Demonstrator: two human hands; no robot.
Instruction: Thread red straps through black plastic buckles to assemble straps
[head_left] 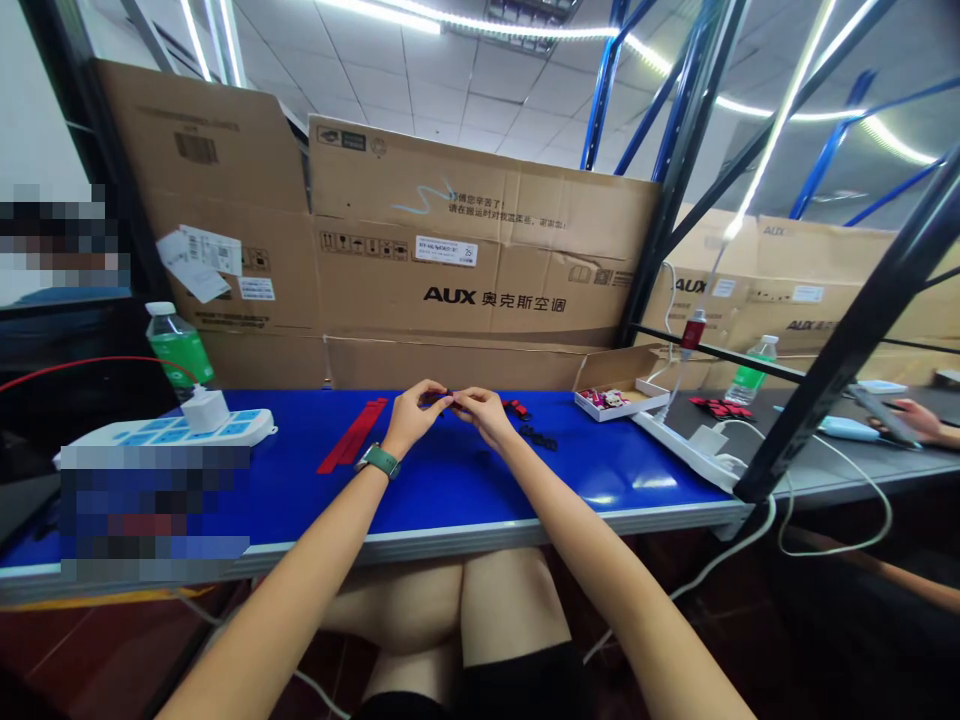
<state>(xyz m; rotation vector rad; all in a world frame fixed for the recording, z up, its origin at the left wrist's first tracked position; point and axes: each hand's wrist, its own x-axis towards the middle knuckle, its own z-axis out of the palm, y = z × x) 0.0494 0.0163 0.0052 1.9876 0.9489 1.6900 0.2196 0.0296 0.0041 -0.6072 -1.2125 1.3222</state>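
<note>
Over the blue tabletop (450, 490), my left hand (412, 415) and my right hand (484, 412) meet at the fingertips. Both are pinched closed around something small and dark that the fingers mostly hide. Left of my left hand lie flat red strips (352, 437), side by side. Just beyond my right hand are a small red and black piece (517, 409) and a little group of black parts (538, 437). A watch with a green band (382, 461) is on my left wrist.
A white power strip (247, 428) with a plugged-in charger stands at left, near a green-labelled bottle (180, 350). An open box (615, 400) of small pink and white items sits back right. Cardboard (480, 270) walls the rear. A person's hand (919, 420) holds a phone at far right.
</note>
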